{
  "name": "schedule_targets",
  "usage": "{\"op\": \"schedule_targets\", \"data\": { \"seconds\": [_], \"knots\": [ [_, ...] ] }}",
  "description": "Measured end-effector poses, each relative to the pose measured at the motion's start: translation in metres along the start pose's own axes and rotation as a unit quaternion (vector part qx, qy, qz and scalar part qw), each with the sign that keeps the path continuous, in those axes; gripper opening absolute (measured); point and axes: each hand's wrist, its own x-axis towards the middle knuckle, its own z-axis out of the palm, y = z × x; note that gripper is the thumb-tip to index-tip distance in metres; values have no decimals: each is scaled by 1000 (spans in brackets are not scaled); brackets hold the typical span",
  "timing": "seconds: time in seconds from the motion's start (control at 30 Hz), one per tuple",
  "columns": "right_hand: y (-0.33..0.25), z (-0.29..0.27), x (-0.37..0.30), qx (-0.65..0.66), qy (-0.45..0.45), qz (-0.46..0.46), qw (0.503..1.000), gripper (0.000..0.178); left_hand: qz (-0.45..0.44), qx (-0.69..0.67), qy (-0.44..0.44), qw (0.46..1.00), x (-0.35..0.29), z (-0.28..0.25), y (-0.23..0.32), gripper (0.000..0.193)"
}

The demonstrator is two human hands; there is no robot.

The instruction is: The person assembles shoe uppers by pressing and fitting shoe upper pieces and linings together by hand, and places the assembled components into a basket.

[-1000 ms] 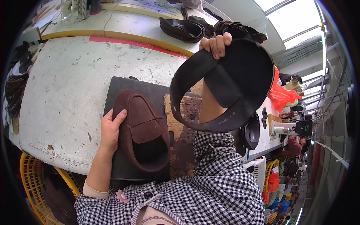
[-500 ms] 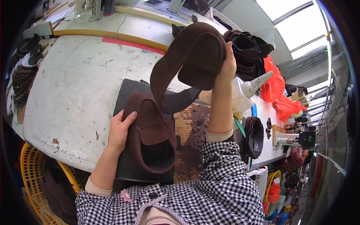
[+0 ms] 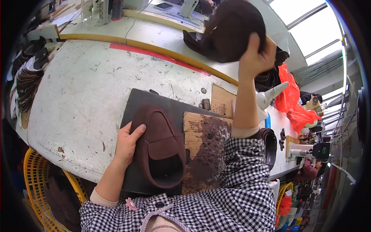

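A dark brown, slip-on style shoe upper (image 3: 164, 135) lies on a black board (image 3: 133, 104) in front of me, its opening toward my body. My left hand (image 3: 128, 143) grips its left edge, thumb on top; the fingertips underneath are hidden. At the far right, my raised right hand (image 3: 257, 58) holds a second dark brown shoe upper (image 3: 234, 33), smeared by motion, above the back of the table. Next to the black board lies a piece of cardboard (image 3: 193, 133) caked with dark, dried residue.
A white plastic bottle with a pointed nozzle (image 3: 276, 91) stands beside my right forearm. Red plastic bags (image 3: 295, 106) lie beyond it. Stacked dark pieces (image 3: 29, 85) line the left edge, above a yellow basket (image 3: 34, 193). A wooden ledge (image 3: 154, 58) crosses the back.
My right hand has carried its shoe upper up, away and to the right, uncovering more of the cardboard and table. The left hand keeps its grip; the whole view has shifted slightly.
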Motion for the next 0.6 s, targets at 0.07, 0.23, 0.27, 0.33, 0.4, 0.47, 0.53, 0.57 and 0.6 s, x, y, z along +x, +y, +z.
{"op": "schedule_targets", "data": {
  "seconds": [0.07, 0.23, 0.27, 0.33, 0.4, 0.47, 0.53, 0.57, 0.6],
  "knots": [
    [27, 16, -3, -91, -74, -31, 993, 16, -4, 11, 9, 1000, -5, 1, 2, 27],
    [130, 19, -86, -283, -372, 97, 879, 24, -12, 13, -5, 1000, -13, 8, 1, 28],
    [129, 16, -101, -306, -435, 129, 837, 26, -22, 11, -4, 1000, -14, 7, 4, 28],
    [82, 20, -114, -269, -334, -3, 904, 30, 3, 25, 10, 1000, -23, -1, 1, 29],
    [22, 8, -108, -202, -346, -43, 915, 37, 6, 27, -4, 1000, -27, -1, 0, 31],
    [-36, -16, -107, -20, -476, 58, 878, 44, 55, 208, 32, 976, -38, -4, -9, 31],
    [-83, -53, -116, 8, -560, 178, 809, 45, 64, 184, -30, 980, -55, 9, 5, 31],
    [-94, -71, -120, 42, -572, 209, 792, 49, 52, 107, -56, 991, -56, 15, -3, 32],
    [-102, -89, -129, 147, -552, 301, 764, 54, 39, 31, -91, 995, -64, 20, -14, 32]
  ]
}}
